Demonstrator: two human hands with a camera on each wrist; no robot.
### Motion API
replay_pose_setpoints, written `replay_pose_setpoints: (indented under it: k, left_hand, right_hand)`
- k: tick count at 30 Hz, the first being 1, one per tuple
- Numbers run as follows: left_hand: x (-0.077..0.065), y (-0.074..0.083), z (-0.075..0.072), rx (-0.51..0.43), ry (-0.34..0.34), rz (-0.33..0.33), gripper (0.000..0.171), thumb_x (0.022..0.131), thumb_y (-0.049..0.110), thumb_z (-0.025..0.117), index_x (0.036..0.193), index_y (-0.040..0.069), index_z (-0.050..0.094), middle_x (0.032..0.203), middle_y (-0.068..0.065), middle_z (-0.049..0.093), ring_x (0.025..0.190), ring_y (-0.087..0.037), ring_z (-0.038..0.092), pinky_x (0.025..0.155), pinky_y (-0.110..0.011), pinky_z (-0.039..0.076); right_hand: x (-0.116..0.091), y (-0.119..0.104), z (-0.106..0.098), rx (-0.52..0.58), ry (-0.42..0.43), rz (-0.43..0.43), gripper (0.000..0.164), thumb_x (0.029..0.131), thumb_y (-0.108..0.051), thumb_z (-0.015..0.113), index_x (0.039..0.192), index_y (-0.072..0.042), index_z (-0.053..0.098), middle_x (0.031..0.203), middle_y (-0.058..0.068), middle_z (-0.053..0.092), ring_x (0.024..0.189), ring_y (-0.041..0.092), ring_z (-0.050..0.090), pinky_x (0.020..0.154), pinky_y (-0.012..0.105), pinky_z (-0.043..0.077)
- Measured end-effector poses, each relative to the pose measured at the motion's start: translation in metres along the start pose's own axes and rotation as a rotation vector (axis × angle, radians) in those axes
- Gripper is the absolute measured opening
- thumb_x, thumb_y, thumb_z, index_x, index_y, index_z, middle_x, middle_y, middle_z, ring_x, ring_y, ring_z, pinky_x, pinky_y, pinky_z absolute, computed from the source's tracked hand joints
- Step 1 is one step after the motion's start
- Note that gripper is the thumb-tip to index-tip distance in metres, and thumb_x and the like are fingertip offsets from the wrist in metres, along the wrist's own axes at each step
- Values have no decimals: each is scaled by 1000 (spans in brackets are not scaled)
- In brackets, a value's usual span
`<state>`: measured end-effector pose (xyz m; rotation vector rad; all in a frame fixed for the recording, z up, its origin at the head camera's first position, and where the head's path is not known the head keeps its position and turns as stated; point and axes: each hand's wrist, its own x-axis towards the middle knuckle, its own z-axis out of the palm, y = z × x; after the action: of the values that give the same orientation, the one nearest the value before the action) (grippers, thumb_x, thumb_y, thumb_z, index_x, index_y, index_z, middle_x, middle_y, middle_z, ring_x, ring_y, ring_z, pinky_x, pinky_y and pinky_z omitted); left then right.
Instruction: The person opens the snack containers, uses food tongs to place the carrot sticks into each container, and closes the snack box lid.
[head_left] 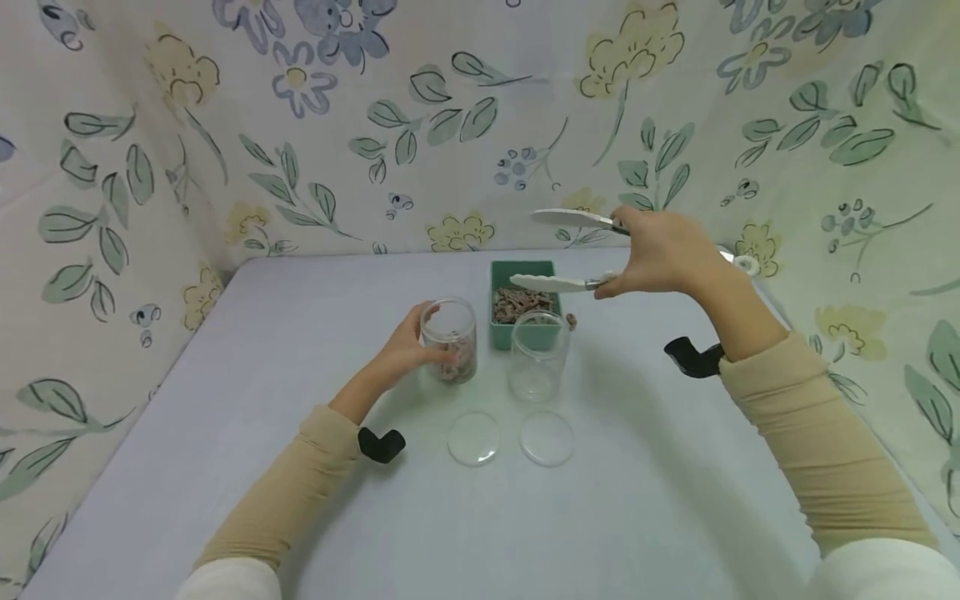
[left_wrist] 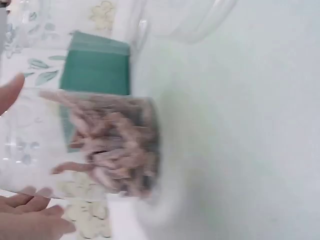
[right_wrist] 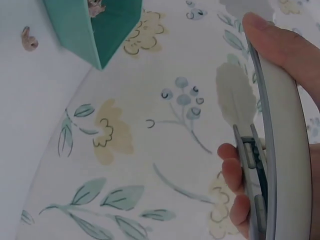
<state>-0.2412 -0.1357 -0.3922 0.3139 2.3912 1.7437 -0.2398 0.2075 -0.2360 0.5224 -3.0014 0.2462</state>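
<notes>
My left hand (head_left: 405,348) grips a clear jar (head_left: 463,367), fingers and thumb on opposite sides near its upper part. Brownish-pink twisted pieces (left_wrist: 115,145) fill its lower part, as the left wrist view shows. Held in my right hand (head_left: 667,250) is a pair of tongs (head_left: 558,284) with pale tips, its two arms spread wide apart. Thumb and fingers lie on opposite arms of the tongs. The lower tip overlaps a green box (head_left: 501,337) in the head view, where more brown pieces (head_left: 517,304) lie.
A second clear jar (head_left: 537,379) stands right of the held one, in front of the green box. Two round clear lids (head_left: 474,438) lie side by side nearer me. One loose brown piece (right_wrist: 29,40) rests beside the box. Floral cloth (head_left: 450,125) hangs behind the table.
</notes>
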Motion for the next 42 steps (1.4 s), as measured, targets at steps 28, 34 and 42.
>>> replay_pose_setpoints:
  k: [28, 34, 42]
  left_hand:
    - [-3, 21, 119, 22, 38, -183, 79, 75, 26, 85, 135, 6, 38, 146, -17, 41, 137, -33, 36, 110, -47, 32]
    - [-5, 20, 112, -50, 51, -193, 76, 79, 25, 82, 134, 5, 34, 143, -18, 38, 137, -35, 35, 109, -47, 35]
    - [-3, 25, 114, -51, 45, -188, 72, 78, 25, 83, 130, 5, 37, 139, -16, 41, 135, -33, 37, 107, -47, 36]
  right_hand:
    - [54, -11, 14, -281, -308, 31, 98, 61, -43, 88, 137, 1, 46, 121, 19, 62, 105, 36, 58, 87, 58, 46]
    - [85, -51, 8, -537, -408, -7, 100, 59, -44, 89, 143, -8, 47, 125, 14, 60, 105, 33, 55, 89, 54, 46]
    - [98, -77, 43, -821, -498, -92, 96, 62, -47, 90, 142, -12, 49, 132, 13, 57, 114, 37, 55, 96, 60, 41]
